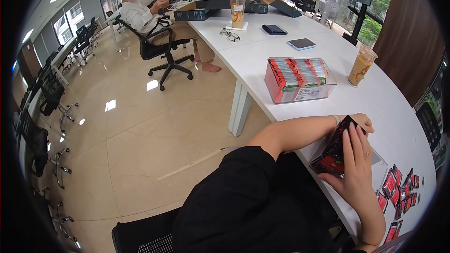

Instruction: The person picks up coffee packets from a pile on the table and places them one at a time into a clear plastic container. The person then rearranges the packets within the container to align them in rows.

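Observation:
Near the table's front edge, a stack of black-and-red packets (332,153) stands tilted between my hands. My left hand (364,123) curls around its far upper end, partly hidden behind the packets. My right hand (357,157) grips the near side, fingers laid along it and thumb at the lower edge. A clear plastic tray or lid (380,165) shows beside my right hand, mostly covered. Several loose red-and-black packets (399,191) lie scattered to the right of my right forearm.
A clear box (301,94) full of red packets stands beyond my left arm. Farther off are a drink cup (362,67), a phone (301,44), a wallet (274,29), eyeglasses (230,34) and another cup (237,14). A person (140,14) sits by open boxes (199,14).

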`<state>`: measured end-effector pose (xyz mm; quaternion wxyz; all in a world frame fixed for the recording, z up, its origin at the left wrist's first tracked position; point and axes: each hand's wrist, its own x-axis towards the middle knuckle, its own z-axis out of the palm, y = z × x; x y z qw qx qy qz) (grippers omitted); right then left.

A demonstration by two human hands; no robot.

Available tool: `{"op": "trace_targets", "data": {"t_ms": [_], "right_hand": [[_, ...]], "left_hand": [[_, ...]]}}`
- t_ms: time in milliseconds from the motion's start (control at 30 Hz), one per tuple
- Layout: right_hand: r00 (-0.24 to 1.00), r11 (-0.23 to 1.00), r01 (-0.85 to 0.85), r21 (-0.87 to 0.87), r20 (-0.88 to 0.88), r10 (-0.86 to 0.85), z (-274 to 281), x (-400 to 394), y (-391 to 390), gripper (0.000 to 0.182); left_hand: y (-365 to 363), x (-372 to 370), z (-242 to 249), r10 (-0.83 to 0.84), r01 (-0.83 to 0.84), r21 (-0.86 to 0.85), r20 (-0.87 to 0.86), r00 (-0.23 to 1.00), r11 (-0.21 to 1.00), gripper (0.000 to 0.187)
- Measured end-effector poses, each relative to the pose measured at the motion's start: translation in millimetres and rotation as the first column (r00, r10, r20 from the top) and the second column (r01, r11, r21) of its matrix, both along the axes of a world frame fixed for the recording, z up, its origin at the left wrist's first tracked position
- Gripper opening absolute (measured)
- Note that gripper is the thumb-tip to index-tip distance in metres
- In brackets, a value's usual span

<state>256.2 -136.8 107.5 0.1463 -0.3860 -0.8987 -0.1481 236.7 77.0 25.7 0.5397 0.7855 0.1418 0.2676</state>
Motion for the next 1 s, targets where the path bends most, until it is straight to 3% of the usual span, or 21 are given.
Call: {"op": "trace_targets", "data": {"t_ms": [133, 333, 400, 533, 633, 700, 833, 1000], "right_hand": [[0.991, 0.988, 0.132, -0.078, 0.012, -0.132, 4.6, -5.9, 10.0, 0.115], [0.991, 0.982, 0.135, -0.134, 0.016, -0.134, 3.9, -7.9, 16.6, 0.114], [0.990, 0.984, 0.134, -0.119, -0.026, -0.138, 3.0, -9.8, 14.8, 0.105], [0.998, 1.000, 0.017, -0.017, -0.052, -0.018, 1.4, -10.7, 7.4, 0.087], [0.998, 0.997, 0.059, -0.046, 0.015, -0.058, 6.4, -7.1, 10.8, 0.094], [0.993, 0.996, 0.077, -0.040, -0.083, -0.080, 4.5, -4.6, 17.2, 0.108], [0.994, 0.989, 0.058, -0.133, -0.085, -0.070, -2.9, 1.7, 33.3, 0.118], [0.992, 0.990, -0.007, -0.138, -0.125, -0.010, -5.6, 5.1, 36.7, 0.116]], "left_hand": [[-0.2, 1.3, -3.9, 0.012, -0.012, 0.008, -0.019, 1.000, 1.000, 0.035], [4.3, 4.6, -4.2, 0.037, -0.035, 0.057, -0.040, 0.999, 0.998, 0.037], [7.9, 8.2, -10.3, 0.048, -0.048, 0.033, -0.001, 0.999, 0.998, 0.037], [0.1, -1.0, 1.8, 0.021, -0.025, -0.049, -0.089, 0.996, 0.998, 0.037], [-8.4, -2.3, 4.9, -0.038, 0.031, -0.070, -0.092, 0.995, 0.997, 0.040], [-17.7, -7.4, 12.1, 0.056, -0.069, -0.088, -0.138, 0.989, 0.994, 0.041], [-7.2, 0.9, 4.3, 0.035, -0.046, -0.065, -0.169, 0.985, 0.997, 0.042], [-11.4, -3.4, 8.0, 0.036, -0.046, -0.063, -0.157, 0.987, 0.997, 0.042]]}}
